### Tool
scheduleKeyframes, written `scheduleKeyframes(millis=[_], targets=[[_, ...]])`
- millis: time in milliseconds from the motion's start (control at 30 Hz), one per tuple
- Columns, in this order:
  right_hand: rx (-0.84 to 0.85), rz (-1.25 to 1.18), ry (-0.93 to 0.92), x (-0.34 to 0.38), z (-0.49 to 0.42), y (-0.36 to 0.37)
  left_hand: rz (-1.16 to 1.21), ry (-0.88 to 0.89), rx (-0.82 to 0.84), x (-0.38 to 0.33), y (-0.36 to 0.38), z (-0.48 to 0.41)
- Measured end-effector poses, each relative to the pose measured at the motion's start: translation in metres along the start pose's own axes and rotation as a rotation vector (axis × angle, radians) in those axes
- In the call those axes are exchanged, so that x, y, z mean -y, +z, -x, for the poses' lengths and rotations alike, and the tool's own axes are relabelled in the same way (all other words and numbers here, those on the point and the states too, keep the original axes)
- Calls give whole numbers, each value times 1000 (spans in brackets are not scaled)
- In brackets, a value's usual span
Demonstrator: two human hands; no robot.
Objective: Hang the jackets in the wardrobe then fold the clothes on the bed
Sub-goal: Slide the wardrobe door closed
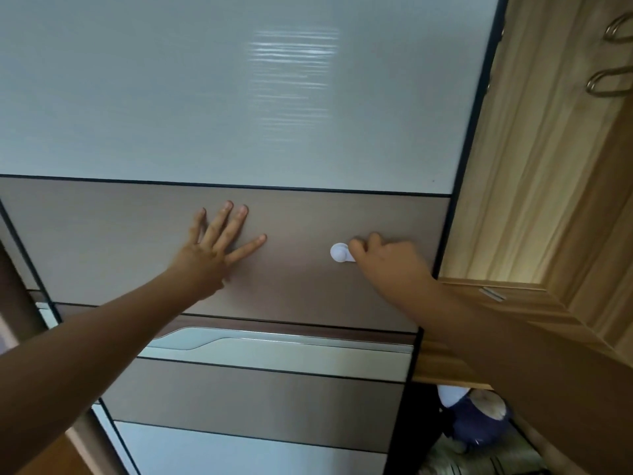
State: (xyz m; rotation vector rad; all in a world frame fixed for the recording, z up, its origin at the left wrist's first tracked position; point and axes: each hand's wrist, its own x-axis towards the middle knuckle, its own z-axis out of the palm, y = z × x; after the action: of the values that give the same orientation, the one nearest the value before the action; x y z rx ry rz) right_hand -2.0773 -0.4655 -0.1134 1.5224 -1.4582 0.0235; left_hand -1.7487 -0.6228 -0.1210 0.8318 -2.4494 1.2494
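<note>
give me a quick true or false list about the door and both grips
1. The left grip lies flat on the brown door panel, fingers spread. True.
2. The right grip hangs free of the door. False: its fingers curl round the white knob.
3. A jacket hangs from the white knob. False: no jacket is in view.
4. Two metal handles show on the wooden unit at upper right. True.

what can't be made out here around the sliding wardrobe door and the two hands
1. Wardrobe interior: head view, the brown and frosted-glass sliding door covers it, so no jackets show.
2. White round plastic knob: its right part is under the right hand.
3. Blue and white bundle, lower right: dim, partly behind the right forearm; unidentifiable.
4. Metal loop handles: cut by the right edge.
</note>
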Motion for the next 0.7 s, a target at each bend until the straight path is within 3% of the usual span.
scheduleKeyframes(millis=[300,700], targets=[[-115,19,25,29,-21,1,25,-93,187,12,1,21],[-46,-71,24,53,-42,-3,53,-133,286,30,7,38]])
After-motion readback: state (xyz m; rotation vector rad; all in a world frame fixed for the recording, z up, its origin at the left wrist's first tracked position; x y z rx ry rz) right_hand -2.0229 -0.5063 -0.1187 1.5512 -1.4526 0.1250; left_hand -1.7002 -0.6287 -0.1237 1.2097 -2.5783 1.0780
